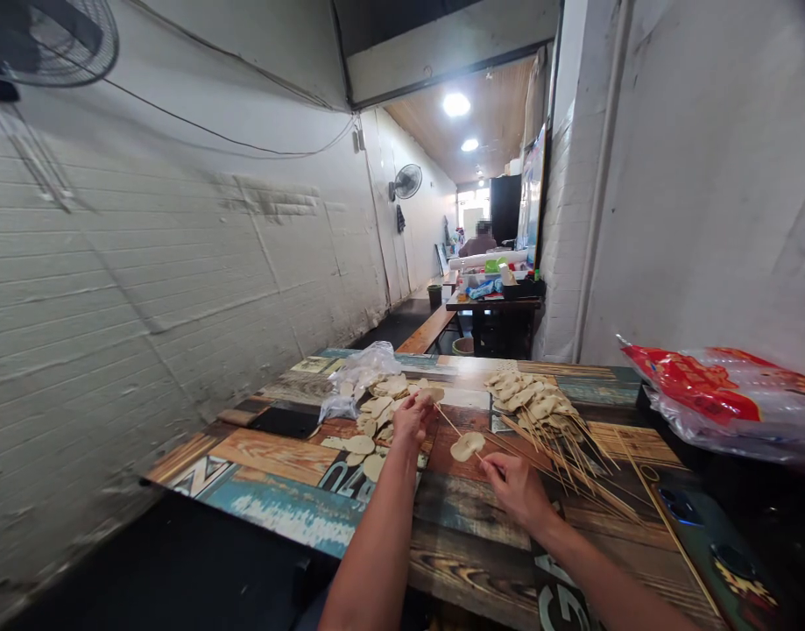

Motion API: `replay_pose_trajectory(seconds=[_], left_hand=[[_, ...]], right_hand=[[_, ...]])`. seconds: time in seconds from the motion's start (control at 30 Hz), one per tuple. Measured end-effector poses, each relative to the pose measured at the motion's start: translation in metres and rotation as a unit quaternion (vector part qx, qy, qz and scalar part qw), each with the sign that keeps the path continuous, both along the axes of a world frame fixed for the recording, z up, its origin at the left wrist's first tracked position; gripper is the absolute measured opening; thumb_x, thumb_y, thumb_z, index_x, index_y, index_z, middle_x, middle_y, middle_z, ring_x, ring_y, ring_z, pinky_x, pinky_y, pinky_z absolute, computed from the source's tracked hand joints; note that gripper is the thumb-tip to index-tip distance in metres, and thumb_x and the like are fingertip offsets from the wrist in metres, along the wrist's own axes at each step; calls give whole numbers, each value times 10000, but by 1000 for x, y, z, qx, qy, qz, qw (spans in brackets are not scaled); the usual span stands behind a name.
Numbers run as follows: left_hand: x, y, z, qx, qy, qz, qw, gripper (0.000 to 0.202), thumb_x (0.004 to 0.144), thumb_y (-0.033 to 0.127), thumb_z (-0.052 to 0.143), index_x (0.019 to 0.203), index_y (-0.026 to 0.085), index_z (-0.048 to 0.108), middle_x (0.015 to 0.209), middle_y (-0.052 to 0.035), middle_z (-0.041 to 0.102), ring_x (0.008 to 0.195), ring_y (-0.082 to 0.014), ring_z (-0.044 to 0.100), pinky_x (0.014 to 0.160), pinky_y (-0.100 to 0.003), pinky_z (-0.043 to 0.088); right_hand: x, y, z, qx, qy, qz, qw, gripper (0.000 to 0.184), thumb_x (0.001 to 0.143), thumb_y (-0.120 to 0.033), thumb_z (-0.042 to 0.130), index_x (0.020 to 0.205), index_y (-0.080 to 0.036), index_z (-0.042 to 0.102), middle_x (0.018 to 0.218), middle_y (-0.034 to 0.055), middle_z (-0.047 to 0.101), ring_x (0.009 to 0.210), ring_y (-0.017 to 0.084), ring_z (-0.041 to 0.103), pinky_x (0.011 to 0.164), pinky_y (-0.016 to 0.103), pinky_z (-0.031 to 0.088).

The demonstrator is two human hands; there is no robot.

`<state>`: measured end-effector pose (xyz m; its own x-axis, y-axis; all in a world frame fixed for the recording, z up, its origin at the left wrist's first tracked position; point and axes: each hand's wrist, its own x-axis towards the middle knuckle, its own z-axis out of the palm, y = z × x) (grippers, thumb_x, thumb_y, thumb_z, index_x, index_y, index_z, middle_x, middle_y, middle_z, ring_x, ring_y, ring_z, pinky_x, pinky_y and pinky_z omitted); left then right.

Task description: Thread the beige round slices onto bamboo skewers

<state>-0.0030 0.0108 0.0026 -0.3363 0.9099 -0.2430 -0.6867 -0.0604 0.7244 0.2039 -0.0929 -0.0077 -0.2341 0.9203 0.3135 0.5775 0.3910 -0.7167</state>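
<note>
On the near patchwork painted-wood table [277,456], a heap of skewered pale slices [540,407] lies right, finished; loose pale flat slices [376,412] wait left. The right hand [517,486] pinches a thin bamboo skewer [449,424] bearing one slice [468,445]; the left hand [412,419] pinches another slice [432,394].

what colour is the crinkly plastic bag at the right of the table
The crinkly plastic bag is red over clear, whitish plastic; the head view shows it.
</note>
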Motion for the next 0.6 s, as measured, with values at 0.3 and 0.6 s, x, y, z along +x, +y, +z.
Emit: replay_pose_trajectory(seconds=[0.3, 0.6], left_hand=[[-1, 0, -3, 1, -23, -13, 1000, 323, 712, 38, 750, 928, 175, 554, 706, 0, 680, 609, -149, 688, 676, -325, 605], [-1, 0, -1, 0, -45, -25, 999, 241, 724, 36, 721, 851, 173, 567, 699, 0, 670, 641, -157, 690, 685, -328, 599]], right_hand=[[0, 1, -3, -4, -12, 9, 1000, 369, 881, -326, 406, 719, -171, 700, 695, 54, 711, 644, 180, 611, 634, 262, 421], [-1, 3, -9, 4, -12, 18, 1000, 428, 921, -373, 353, 715, -170, 668, 677, 46, 665, 651, 177, 579, 636, 267, 398]])
